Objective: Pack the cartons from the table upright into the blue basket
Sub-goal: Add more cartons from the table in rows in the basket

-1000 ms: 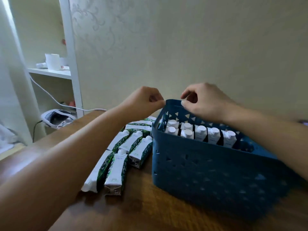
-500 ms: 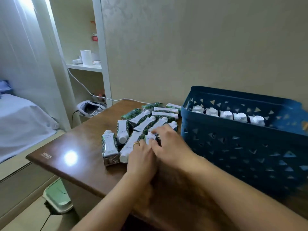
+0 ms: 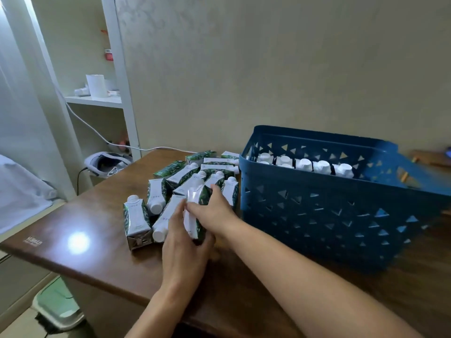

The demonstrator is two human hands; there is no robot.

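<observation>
Head camera view: 2 bare hands close on a single green-and-white carton (image 3: 195, 211) at the near edge of a pile on a brown wooden table (image 3: 102, 242). The right hand (image 3: 214, 213) wraps it from the right, fingers curled around its far side, while the left hand (image 3: 183, 247) grips its lower end from below, thumb up along the white face. The carton is blurred, tilted with its top away from the camera, and whether it rests on the table cannot be told.

Around it lie the other cartons (image 3: 192, 174), most on their sides with white caps pointing various ways; 1 carton (image 3: 135, 220) at the left edge of the pile stands upright. Just right of the pile sits the blue basket (image 3: 329, 215), its walls pierced with triangular holes, already holding a row of upright cartons whose white caps (image 3: 303, 164) show above the rim.

Behind the table, a white shelf unit (image 3: 97, 101) carries a white roll (image 3: 96, 85), and a white cable (image 3: 97, 135) runs down to the tabletop. A bed (image 3: 19, 191) shows at far left.
</observation>
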